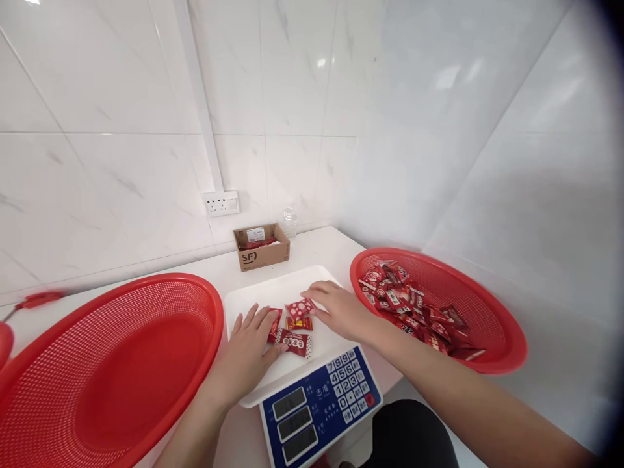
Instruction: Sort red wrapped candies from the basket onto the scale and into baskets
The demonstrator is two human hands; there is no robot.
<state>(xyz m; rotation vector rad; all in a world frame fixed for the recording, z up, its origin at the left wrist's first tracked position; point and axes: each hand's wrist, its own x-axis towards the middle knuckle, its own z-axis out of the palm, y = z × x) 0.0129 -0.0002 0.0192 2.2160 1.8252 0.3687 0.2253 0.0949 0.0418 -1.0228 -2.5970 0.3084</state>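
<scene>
A white scale tray (253, 299) sits in front of me with several red wrapped candies (295, 326) on it. My left hand (248, 348) lies flat on the tray, fingers spread, its fingertips touching the left candy. My right hand (336, 309) rests palm down at the right side of the tray, fingers stretched toward a red candy (301, 307). The scale's blue keypad and displays (322, 406) face me.
A large empty red mesh basket (112, 370) stands to the left. A second red basket (492, 325) on the right holds several red candies. A small cardboard box (262, 247) and a clear bottle (289, 222) stand by the tiled wall, below a wall socket (221, 203).
</scene>
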